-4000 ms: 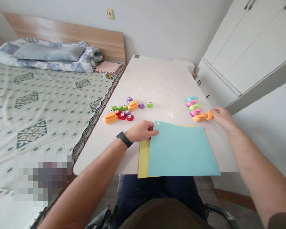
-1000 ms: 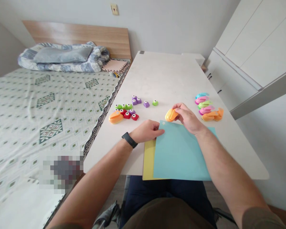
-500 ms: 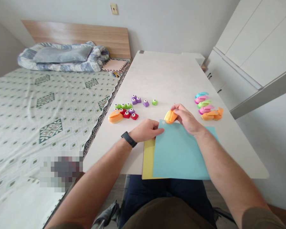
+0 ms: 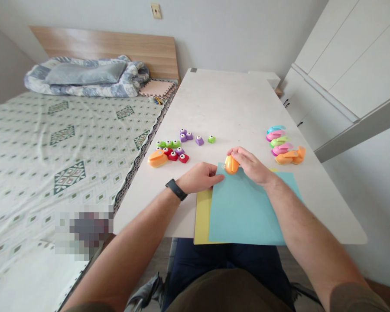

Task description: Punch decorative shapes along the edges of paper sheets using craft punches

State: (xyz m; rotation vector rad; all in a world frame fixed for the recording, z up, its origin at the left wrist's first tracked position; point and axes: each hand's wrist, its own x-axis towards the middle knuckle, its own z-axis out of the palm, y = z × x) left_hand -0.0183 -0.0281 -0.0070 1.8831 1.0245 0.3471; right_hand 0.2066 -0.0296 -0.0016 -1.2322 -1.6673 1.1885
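Holding the punch (image 4: pixel 232 166): the right hand (image 4: pixel 249 165) did, its grip closed on it at the far edge of the blue sheet (image 4: pixel 247 208).
Left hand (image 4: pixel 202 177): its grip pinched the sheet's left side.
Yellow sheet (image 4: pixel 202 221): lay beneath the blue one.
Desk (image 4: pixel 227 104): bore little punches (image 4: pixel 176 145) leftward, lever punches (image 4: pixel 280 141) rightward.

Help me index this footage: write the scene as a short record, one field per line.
left hand: thumb on the left edge of a light-blue paper sheet
right hand: holding a rounded orange plastic punch at the sheet's far edge
beneath: yellow paper sheet, partly covered
table, left side: small red, green and purple plastic pieces, another orange punch
table, right side: row of multicoloured plastic punches
left wrist: black band
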